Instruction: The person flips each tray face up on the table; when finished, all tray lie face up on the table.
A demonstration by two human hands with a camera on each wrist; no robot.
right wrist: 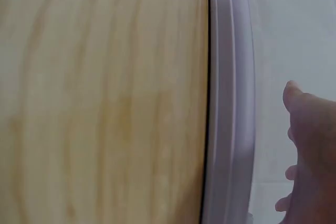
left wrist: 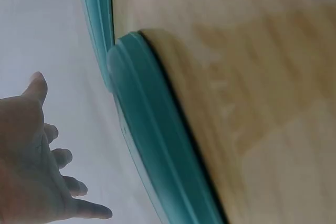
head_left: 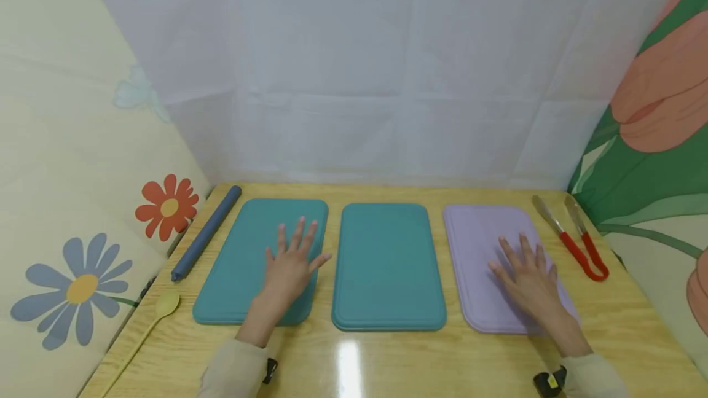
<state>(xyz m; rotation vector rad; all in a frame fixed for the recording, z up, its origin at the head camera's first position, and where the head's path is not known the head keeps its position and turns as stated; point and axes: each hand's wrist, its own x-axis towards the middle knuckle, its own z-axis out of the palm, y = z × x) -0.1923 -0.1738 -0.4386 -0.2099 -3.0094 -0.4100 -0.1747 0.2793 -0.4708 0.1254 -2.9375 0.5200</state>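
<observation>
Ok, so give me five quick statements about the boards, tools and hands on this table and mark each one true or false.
1. The left hand is over the left teal board. True.
2. The middle board is purple. False: it is teal.
3. The red-handled tongs lie right of the purple board. True.
4. The right hand grips the tongs. False: it is over the purple board, fingers spread.
5. The yellow spoon lies between two boards. False: it lies left of them all.

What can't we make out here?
Head view: the handle end of the yellow spoon, cut off by the bottom edge.
Head view: part of the left teal board, hidden by the left hand.
Head view: part of the purple board, hidden by the right hand.
</observation>
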